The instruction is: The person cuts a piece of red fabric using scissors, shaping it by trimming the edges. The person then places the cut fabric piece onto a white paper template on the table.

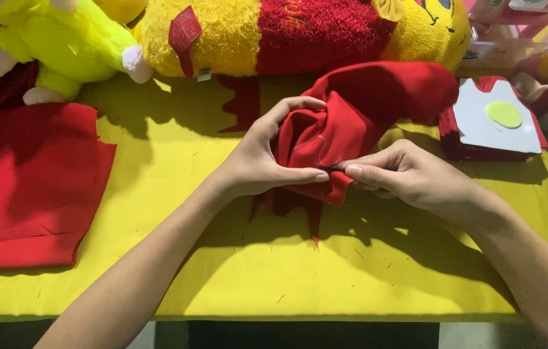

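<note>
Above the table's (222,271) middle, both hands pinch the red fabric piece (325,139): left hand (257,158) cups its left side, right hand (409,174) grips the lower edge; its length trails toward the far right corner.

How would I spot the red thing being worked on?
Find the yellow table. At its middle, the left hand and right hand pinch a crumpled red fabric piece. Unlike the flat red cloth stack at the left, it is bunched and lifted.
</note>
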